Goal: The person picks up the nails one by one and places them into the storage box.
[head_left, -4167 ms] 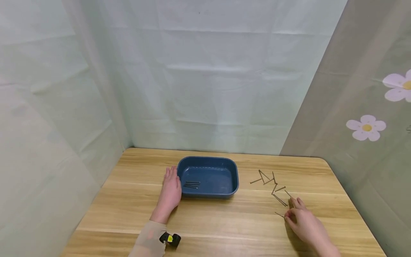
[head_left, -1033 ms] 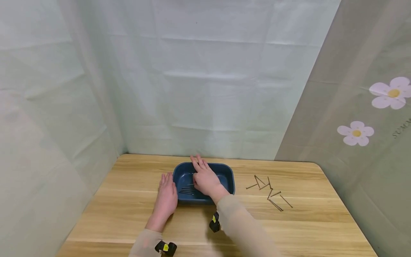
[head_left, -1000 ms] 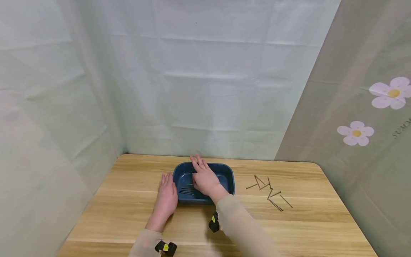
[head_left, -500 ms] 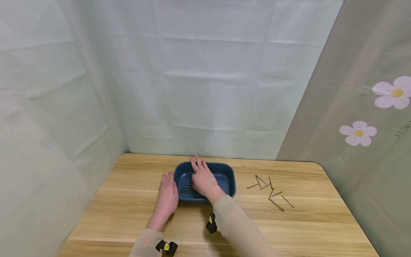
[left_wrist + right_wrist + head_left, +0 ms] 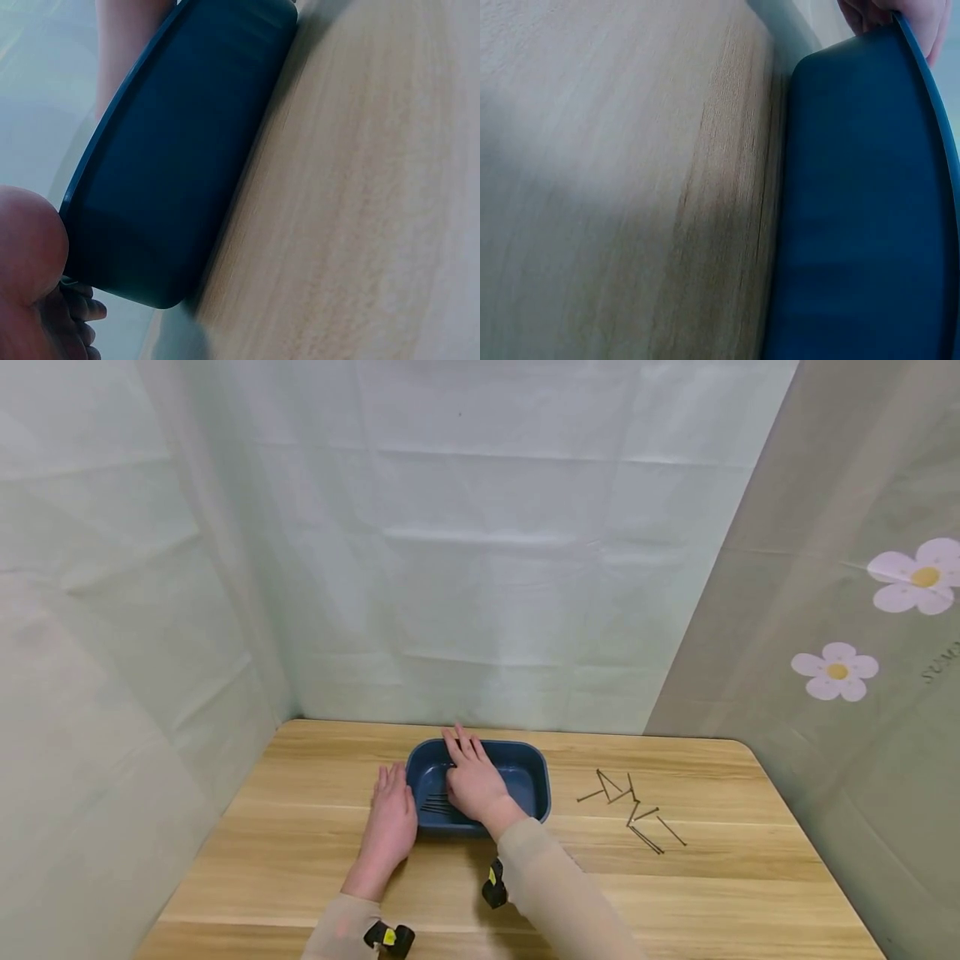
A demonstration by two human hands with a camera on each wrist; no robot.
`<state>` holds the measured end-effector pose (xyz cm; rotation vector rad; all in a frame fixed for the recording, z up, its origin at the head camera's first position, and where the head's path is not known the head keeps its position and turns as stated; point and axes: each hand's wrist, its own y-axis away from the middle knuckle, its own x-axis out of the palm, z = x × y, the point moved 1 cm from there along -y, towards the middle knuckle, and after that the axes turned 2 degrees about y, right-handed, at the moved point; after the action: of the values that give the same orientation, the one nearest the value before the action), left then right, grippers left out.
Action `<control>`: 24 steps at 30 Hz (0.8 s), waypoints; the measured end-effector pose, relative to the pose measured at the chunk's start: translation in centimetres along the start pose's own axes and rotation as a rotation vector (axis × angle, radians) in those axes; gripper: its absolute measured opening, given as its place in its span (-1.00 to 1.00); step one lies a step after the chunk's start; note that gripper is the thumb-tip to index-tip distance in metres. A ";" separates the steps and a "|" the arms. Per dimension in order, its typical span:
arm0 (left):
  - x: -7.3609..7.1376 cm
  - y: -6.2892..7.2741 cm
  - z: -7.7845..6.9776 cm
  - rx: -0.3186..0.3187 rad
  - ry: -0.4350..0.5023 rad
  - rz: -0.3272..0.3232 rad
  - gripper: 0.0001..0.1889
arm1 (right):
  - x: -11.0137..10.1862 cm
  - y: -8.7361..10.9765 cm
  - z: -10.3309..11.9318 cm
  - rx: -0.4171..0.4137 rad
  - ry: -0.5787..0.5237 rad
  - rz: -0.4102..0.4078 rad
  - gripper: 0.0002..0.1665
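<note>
Dark-blue tray (image 5: 525, 783), tan wood-grained table (image 5: 750, 860), beige sleeves (image 5: 555, 878), whitish yellow-centred flowers (image 5: 836, 672) on grey-brown cloth (image 5: 765, 610).

Light wood-grain tabletop (image 5: 750, 877): one.
Blue rectangular tray with rounded corners (image 5: 527, 783): one.
Bare hands: two, one left hand (image 5: 389, 818) and one right hand (image 5: 477, 782).
Thin dark metal nails on the tabletop (image 5: 671, 830): ten.
Nails in the tray (image 5: 437, 811): at least four, partly hidden by the right hand.
Beige cloth sleeves (image 5: 562, 885): two.
Small black wrist-worn devices with yellow patches (image 5: 390, 937): two.
Printed white five-petalled flowers with yellow centres (image 5: 837, 672): two.
</note>
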<state>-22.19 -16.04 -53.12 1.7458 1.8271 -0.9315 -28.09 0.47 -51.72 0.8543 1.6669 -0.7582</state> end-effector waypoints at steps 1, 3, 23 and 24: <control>0.0 0.0 0.0 -0.002 0.000 0.002 -0.47 | 0.0 0.0 0.0 -0.002 -0.001 -0.003 -0.74; 0.0 0.0 0.0 -0.002 0.000 0.004 -0.47 | 0.0 0.1 -0.1 -0.005 -0.005 -0.009 -0.73; 0.0 0.1 -0.2 0.023 -0.012 -0.027 -0.48 | -1.0 1.0 -0.8 0.006 -0.150 -0.021 -0.81; 0.0 0.1 -0.2 0.024 -0.014 -0.029 -0.48 | -1.1 1.1 -0.9 0.008 -0.170 -0.028 -0.83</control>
<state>-22.05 -15.86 -52.99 1.7269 1.8449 -0.9782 -27.48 1.65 -50.50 0.7523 1.5287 -0.8337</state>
